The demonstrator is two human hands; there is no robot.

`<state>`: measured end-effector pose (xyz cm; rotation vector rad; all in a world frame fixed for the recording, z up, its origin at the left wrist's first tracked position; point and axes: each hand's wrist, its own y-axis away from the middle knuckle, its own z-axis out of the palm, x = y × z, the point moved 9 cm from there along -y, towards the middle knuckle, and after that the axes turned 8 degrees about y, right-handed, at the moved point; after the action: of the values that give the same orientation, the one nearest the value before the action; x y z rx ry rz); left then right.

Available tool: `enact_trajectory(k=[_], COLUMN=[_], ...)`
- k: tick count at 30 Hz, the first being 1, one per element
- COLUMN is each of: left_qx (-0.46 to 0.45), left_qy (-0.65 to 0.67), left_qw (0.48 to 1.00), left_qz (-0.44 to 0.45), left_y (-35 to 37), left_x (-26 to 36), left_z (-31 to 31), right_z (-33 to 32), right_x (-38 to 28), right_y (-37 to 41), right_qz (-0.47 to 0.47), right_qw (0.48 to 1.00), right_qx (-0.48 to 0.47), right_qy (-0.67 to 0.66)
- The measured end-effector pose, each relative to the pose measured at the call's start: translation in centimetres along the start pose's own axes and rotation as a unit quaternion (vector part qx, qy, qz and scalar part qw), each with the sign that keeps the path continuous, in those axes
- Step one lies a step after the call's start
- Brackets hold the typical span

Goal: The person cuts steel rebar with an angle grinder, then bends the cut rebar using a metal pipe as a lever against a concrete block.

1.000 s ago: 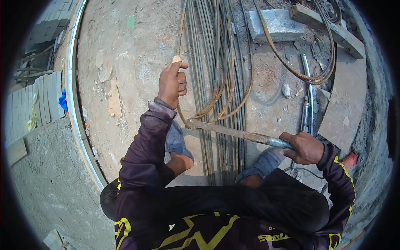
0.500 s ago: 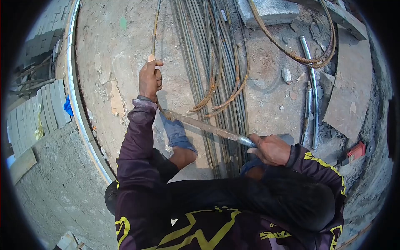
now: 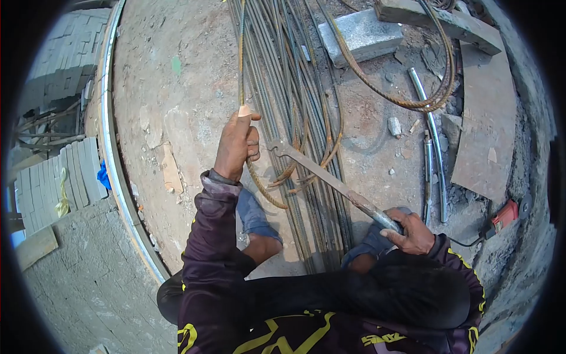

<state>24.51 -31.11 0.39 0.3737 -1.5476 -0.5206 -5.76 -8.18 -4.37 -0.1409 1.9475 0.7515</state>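
Observation:
My left hand point(image 3: 237, 144) is closed round a ribbed steel bar point(image 3: 242, 53). The bar runs upward out of view, and its lower end curves to a tip below my hand. In my right hand point(image 3: 411, 234) is the grey handle of a long metal bending tool point(image 3: 324, 174). The tool's notched, hooked head lies just right of my left hand, apart from the held bar. Beneath the tool a bundle of long steel bars point(image 3: 277, 76) lies on the ground, and several have curved ends.
Curved bars point(image 3: 407, 104) hang over the right side near a concrete block point(image 3: 362, 36). Metal tubes point(image 3: 429, 112), a flat board point(image 3: 486, 124) and a red power tool point(image 3: 505, 216) lie at the right. A metal rail point(image 3: 108, 106) runs along the left beside stacked tiles point(image 3: 56, 180).
The tool's head has come off the bar's curved end and swung up and right. My right hand has moved right and down; my left hand and the bar have shifted right and down.

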Motion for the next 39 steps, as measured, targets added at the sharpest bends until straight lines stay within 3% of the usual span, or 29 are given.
enact_trajectory(k=[1,4,6,8,10,12,13,16,19,21,22,24,28,31,37,39], left_qx=[0.016,0.047,0.017,-0.035,-0.057,0.032,0.027,0.034,0.032,-0.063,-0.07,-0.078,-0.072,-0.086,-0.082,-0.059], left_qy=[0.014,0.082,0.201,0.193,0.072,-0.085,-0.201,-0.346,-0.156,0.085,0.086,0.087,0.04,0.176,0.22,0.264], left_qw=[1.0,0.995,0.979,0.979,0.995,0.995,0.979,0.938,0.984,0.991,0.991,0.991,0.996,0.979,0.969,0.962], left_qz=[0.001,-0.017,-0.04,-0.061,-0.045,-0.043,-0.019,-0.005,-0.083,-0.079,-0.071,-0.064,-0.027,-0.056,-0.077,-0.036], left_y=[-0.1,-0.4,-1.3,-1.2,-1.7,-1.5,-2.1,-3.4,-3.9,-3.4,-3.5,-3.6,-3.0,-1.5,-0.4,-0.5], left_x=[-0.3,-2.7,-4.8,-6.0,-5.8,-5.5,-5.7,-7.0,-9.3,-10.2,-10.9,-11.5,-11.5,-10.1,-7.2,-7.3], left_z=[-1.2,-4.0,-4.4,-1.9,0.0,1.7,2.1,3.2,3.6,4.5,4.1,4.9,6.9,6.9,4.9,2.7], right_z=[-0.2,-0.3,0.2,0.4,0.5,0.2,0.2,-0.1,0.7,1.1,1.5,1.7,-0.2,-1.7,-2.1,-2.2], right_x=[1.4,4.3,6.4,7.6,8.6,9.4,9.9,10.3,11.2,11.4,11.4,12.4,11.1,9.6,10.4,10.3], right_y=[1.4,4.3,5.8,7.0,8.0,8.4,8.5,8.2,8.1,8.5,8.0,7.4,7.8,8.2,6.8,5.7], right_qz=[0.11,0.053,0.113,0.172,0.213,0.221,0.211,0.205,0.216,0.239,0.24,0.144,0.184,0.119,0.16,0.171], right_qw=[0.992,0.993,0.978,0.955,0.934,0.923,0.924,0.922,0.915,0.905,0.9,0.899,0.887,0.849,0.846,0.85], right_qx=[-0.065,0.08,0.132,0.179,0.217,0.258,0.275,0.294,0.301,0.3,0.301,0.392,0.423,0.5,0.454,0.427], right_qy=[0.014,-0.075,-0.115,-0.163,-0.188,-0.18,-0.161,-0.146,-0.161,-0.186,-0.204,-0.134,-0.019,0.12,0.23,0.258])
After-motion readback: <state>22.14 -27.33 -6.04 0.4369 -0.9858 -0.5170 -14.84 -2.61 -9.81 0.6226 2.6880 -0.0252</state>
